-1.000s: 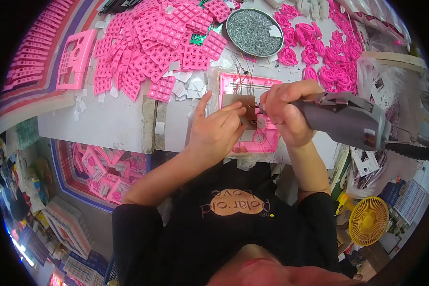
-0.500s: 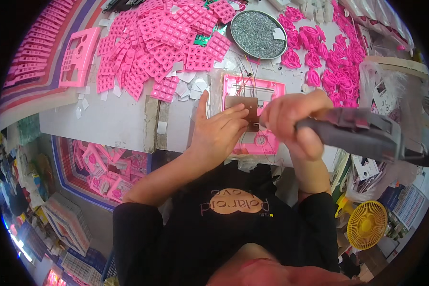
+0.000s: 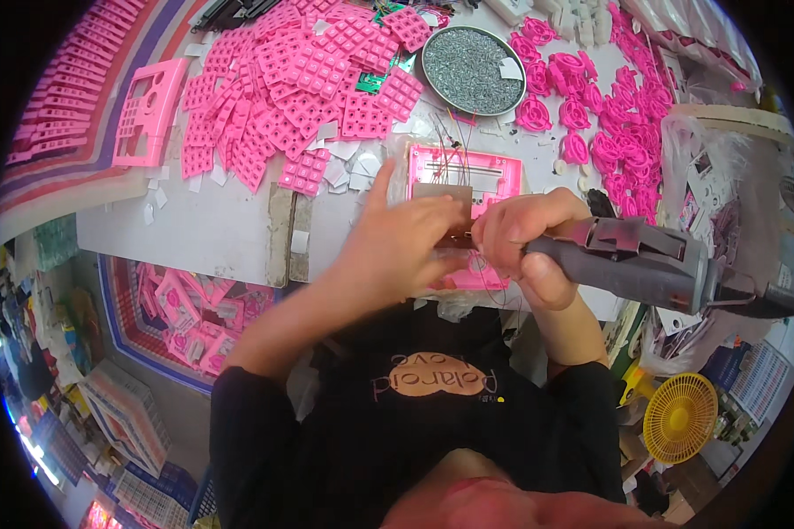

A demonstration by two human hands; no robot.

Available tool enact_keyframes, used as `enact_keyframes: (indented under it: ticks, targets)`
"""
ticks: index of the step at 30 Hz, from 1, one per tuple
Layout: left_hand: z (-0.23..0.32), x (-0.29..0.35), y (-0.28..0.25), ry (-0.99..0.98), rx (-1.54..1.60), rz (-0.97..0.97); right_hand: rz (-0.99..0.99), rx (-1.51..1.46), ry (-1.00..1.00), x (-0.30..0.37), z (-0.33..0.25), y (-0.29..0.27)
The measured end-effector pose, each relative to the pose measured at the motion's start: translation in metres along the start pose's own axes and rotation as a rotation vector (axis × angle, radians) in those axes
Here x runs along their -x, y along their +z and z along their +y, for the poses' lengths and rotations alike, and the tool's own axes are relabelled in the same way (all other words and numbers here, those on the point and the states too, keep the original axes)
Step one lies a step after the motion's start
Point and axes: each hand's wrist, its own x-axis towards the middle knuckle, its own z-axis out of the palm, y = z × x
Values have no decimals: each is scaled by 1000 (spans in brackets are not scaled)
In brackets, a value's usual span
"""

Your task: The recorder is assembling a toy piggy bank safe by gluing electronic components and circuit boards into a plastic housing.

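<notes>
My right hand (image 3: 534, 238) is wrapped round a dark grey electric screwdriver (image 3: 631, 264), whose tip end is hidden by the fingers. Its front points left, over a brown circuit board (image 3: 441, 190) that lies in a pink plastic casing (image 3: 510, 176). My left hand (image 3: 397, 242), slightly blurred, reaches over the board with its fingers apart, one finger raised and the others at the board's near part. Whether a small part is under those fingertips is hidden. Thin wires (image 3: 452, 159) rise from the casing's far side.
Behind the casing stands a round metal tray of screws (image 3: 473, 70). Pink keypads (image 3: 309, 79) pile at the far left, pink ring-shaped parts (image 3: 617, 132) at the far right. A bin of pink casings (image 3: 194, 322) sits below the table's left edge; a yellow basket (image 3: 679, 417) is at lower right.
My left fingers have shifted nearer to me along the board and spread. My right hand and the screwdriver have moved slightly left, the screwdriver's rear end tilting nearer to me.
</notes>
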Motion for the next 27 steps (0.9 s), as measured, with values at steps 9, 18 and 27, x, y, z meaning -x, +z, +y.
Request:
enact_keyframes:
  ticks: [9, 18, 27]
  targets:
    - [-98, -171, 16, 1, -705, -88, -64, -35, 28, 3, 9, 12]
    - [-96, -180, 29, 73, -767, -61, -153, 33, -15, 4, 18, 11]
    - [-103, -194, 9, 106, -663, 86, -212, 111, 1, -6, 17, 14]
